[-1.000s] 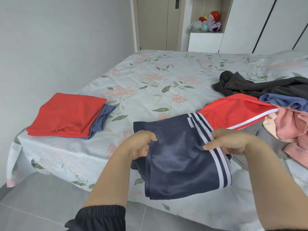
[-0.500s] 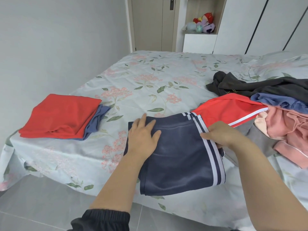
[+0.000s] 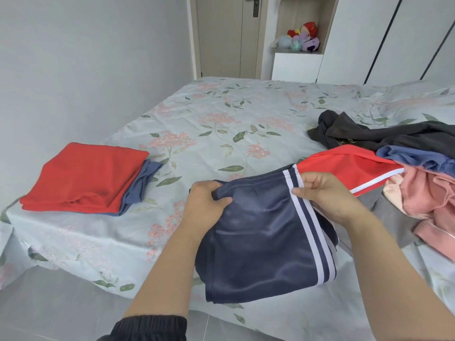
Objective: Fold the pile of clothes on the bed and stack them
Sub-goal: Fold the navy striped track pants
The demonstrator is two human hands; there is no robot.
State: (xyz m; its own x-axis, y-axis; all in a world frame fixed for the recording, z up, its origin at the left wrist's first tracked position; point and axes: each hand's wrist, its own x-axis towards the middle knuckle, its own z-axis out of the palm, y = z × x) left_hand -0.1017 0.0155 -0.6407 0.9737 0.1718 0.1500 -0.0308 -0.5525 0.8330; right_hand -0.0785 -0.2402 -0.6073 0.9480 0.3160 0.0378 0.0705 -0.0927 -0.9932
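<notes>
Head view, standing at the near edge of the bed (image 3: 221, 112), floral sheet in pale blue. Left hand (image 3: 205, 200) grips the upper left edge of a navy garment with white side stripes (image 3: 261, 242), fingers curled under the cloth, thumb over a bunched fold. Right hand (image 3: 322, 195) pinches the striped edge on the other side, thumb lying on the outer white stripe, fingers tucked behind. Garment sits between both hands at the bed's near edge, partly folded, with its lower end draped over the side toward the floor. Black sleeve cuff (image 3: 150, 328) visible on the left forearm; right forearm bare. Folded stack on the left side of the bed, well apart from the hands: a red folded garment (image 3: 86, 175) on top of a blue folded garment (image 3: 141, 185) that sticks out to the right. Unfolded pile at right: a red garment with white piping (image 3: 344, 166) meeting the navy one at its upper right corner, cannot tell whether it is the same piece; a dark grey garment (image 3: 369, 136) behind it; a crumpled blue garment (image 3: 413, 156); pink clothing (image 3: 428, 193) at the far right; a grey piece (image 3: 384, 212) lying underneath. Grey tiled floor (image 3: 49, 303) below. Background: closed door (image 3: 221, 33), plush toys (image 3: 305, 36) in a wall niche.
</notes>
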